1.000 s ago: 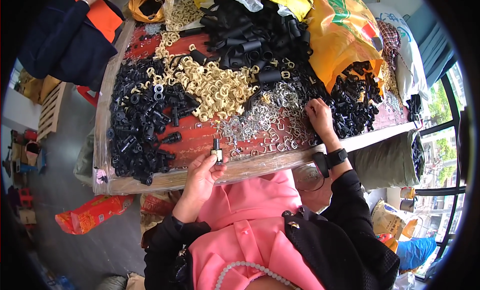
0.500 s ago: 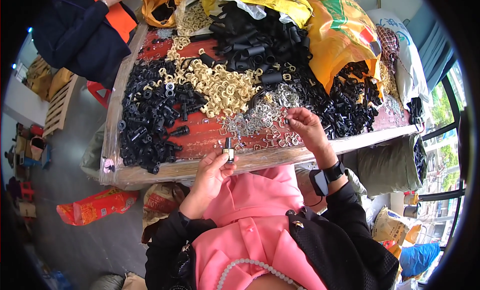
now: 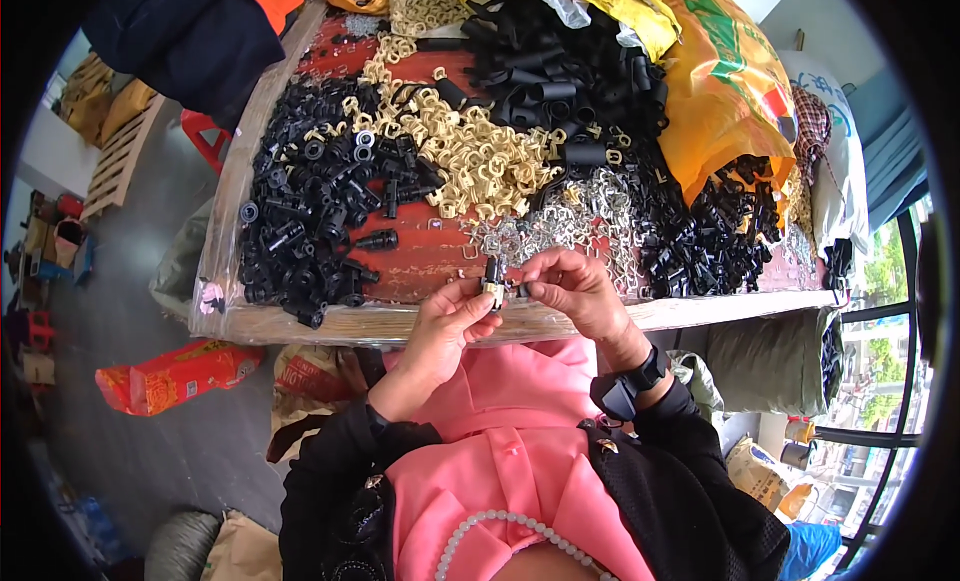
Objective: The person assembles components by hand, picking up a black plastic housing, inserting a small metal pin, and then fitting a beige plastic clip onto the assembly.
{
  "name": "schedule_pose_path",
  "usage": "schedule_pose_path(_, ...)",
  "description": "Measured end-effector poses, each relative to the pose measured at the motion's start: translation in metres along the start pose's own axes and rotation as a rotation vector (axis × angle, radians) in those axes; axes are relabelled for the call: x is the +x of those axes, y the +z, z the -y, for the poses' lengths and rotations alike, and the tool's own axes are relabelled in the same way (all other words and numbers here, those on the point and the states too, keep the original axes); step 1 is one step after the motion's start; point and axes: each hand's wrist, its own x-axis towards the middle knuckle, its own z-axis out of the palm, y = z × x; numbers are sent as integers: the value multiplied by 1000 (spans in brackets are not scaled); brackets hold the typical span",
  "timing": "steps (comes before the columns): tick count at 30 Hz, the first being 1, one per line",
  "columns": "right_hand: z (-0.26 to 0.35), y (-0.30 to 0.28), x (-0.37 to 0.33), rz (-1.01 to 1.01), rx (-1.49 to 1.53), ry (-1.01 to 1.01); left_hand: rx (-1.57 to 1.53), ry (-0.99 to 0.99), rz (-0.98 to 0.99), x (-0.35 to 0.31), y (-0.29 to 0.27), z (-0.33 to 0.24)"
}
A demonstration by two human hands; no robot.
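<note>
Over the table's front edge, my left hand (image 3: 440, 326) is closed around a black tubular fitting with a beige collar (image 3: 492, 283), which stands upright between thumb and fingers. Close on its right, my right hand (image 3: 588, 299) pinches a small dark piece (image 3: 522, 290), partly covered by the fingertips and too small to name. Those fingertips are beside the fitting; whether they touch it I cannot tell. Behind both hands lie scattered silver wire clips (image 3: 545, 233). Farther back is a heap of beige plastic clips (image 3: 485, 171), with black ribbed fittings (image 3: 310, 206) to its left.
Black tubes (image 3: 545, 91) are piled at the back. An orange sack (image 3: 725, 91) spills small black parts (image 3: 705, 236) on the right. The wooden table edge (image 3: 380, 323) runs in front of me. Someone in dark clothing (image 3: 190, 41) stands at the far left.
My right hand has come left and down from the wire clips to the fitting, with a small dark piece in its fingertips. My left hand has shifted slightly right and up with the fitting.
</note>
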Motion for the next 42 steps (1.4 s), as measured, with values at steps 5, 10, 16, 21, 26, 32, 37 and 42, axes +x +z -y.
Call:
schedule_pose_path(5, 4, 10, -1, 47, -77, -70, -17, -22, 22, 1, 1, 3)
schedule_pose_path(10, 16, 18, -7, 42, -517, -295, -28, -38, 68, -5, 7, 7)
schedule_pose_path(16, 16, 25, -19, -62, -646, -378, -9, -69, 62, -14, 14, 8)
schedule_pose_path(21, 13, 27, -26, -88, -780, -490, -55, -99, 104, -19, 18, 7)
schedule_pose_path(26, 4, 31, -29, -87, -692, -442, -61, -134, 119, -20, 18, 7)
schedule_pose_path(32, 4, 15, -14, 2, -759, -447, -44, -162, 134, -7, 8, 4)
schedule_pose_path(37, 19, -44, 39, -251, -1145, -447, 17, -102, 173, 5, -9, -2)
schedule_pose_path(42, 14, -129, 87, -468, -1604, -362, 37, -82, 164, 12, -14, -1)
